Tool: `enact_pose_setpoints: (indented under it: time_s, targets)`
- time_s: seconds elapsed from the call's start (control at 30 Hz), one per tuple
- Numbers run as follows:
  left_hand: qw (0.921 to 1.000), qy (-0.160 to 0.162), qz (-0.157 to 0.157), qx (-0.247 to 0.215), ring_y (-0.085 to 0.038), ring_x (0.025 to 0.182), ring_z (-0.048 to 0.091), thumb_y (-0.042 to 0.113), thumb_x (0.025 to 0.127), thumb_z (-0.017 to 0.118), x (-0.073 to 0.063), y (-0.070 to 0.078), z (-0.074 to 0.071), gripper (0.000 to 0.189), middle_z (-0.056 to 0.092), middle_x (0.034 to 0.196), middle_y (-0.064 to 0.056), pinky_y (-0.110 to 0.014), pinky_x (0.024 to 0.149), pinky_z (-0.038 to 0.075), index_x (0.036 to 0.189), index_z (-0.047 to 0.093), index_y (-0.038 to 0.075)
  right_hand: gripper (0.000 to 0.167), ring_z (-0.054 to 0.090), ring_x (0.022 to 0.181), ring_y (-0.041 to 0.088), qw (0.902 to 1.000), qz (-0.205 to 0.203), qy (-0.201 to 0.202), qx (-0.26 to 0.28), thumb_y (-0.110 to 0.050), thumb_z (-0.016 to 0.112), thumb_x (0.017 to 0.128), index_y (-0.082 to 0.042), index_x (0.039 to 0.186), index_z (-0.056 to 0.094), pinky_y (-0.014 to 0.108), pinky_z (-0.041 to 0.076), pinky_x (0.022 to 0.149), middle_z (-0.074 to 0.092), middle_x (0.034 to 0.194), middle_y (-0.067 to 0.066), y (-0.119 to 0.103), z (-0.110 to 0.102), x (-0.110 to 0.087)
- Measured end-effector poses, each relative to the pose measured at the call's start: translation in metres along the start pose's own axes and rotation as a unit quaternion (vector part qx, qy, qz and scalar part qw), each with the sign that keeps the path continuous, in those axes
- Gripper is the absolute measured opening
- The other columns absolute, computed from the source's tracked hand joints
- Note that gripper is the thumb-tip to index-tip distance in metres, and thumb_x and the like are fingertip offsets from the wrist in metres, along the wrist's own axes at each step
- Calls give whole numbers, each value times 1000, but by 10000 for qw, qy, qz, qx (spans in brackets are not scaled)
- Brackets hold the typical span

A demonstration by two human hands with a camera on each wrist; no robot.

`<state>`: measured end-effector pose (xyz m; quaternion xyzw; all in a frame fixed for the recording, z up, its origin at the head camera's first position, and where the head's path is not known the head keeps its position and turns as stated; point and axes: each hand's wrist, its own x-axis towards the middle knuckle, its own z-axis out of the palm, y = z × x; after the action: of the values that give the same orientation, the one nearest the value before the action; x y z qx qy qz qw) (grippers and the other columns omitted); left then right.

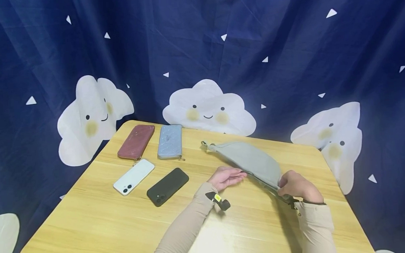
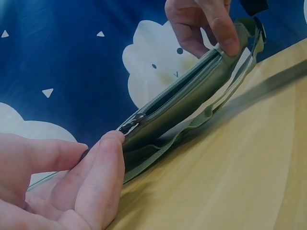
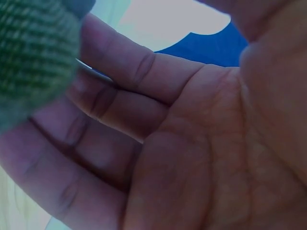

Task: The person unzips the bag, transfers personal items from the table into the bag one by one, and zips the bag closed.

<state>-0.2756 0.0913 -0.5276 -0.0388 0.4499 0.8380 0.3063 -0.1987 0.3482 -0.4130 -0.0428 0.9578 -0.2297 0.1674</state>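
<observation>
So the pale grey-green bag (image 1: 247, 156) is on the right half of the table (image 1: 126, 233), its long axis slanting from near the far edge down towards the right edge, and each hand has a bit of it. The left hand (image 1: 226, 177) is pinching the zipper pull (image 2: 128, 126) between thumb and fingertips, about midway along the bag's near side. The right hand (image 1: 300, 188) is gripping the bag's right end, right at the end of the zip (image 2: 182, 89). Imo the thing to watch is that line: the zip runs from the left hand straight over to the right one, and its teeth look parted between the slider and the right hand. Left is obviously the closer hand to the pull, it's on it; right is a good stretch along the seam. A strap (image 2: 206, 115) hangs under the bag. Well apart, towards the far-left corner, there's a red wallet (image 1: 136, 142) and a blue wallet (image 1: 170, 141), with a white phone (image 1: 135, 175) and a black phone (image 1: 167, 186) in front.
</observation>
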Motion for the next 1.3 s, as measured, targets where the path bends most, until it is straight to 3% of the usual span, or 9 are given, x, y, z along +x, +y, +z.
enact_pose_setpoints:
  time_s: [0.33,0.67,1.1,1.3]
  targets:
    - [10000,-20,8,-8,-29,108,76,-6,99,57,-2,3,0,30,63,128,-34,-35,99,60,128,61,-16,18,58,83,20,9999,-90,58,-5,-3,78,74,0,91,73,34,53,71,71,93,10,1,0,0]
    - [10000,-33,-3,-77,-24,98,78,-8,99,57,0,3,-1,29,62,127,-35,-35,99,60,126,61,-17,16,57,80,20,9999,-93,28,29,-4,78,75,0,90,72,33,52,68,70,89,8,0,0,-1]
    - [9999,-146,39,20,-33,114,74,-8,100,54,0,4,-3,31,59,131,-37,-38,104,57,129,58,-18,15,56,80,20,10000,-59,13,37,-5,78,76,-1,89,72,33,51,68,69,89,8,1,0,-1]
    - [9999,-152,-24,-48,-27,104,77,-8,100,55,-1,4,-4,30,59,130,-36,-36,101,58,128,60,-17,13,56,79,19,9998,-162,58,40,-4,79,75,-2,87,72,32,51,69,70,88,6,2,0,-1]
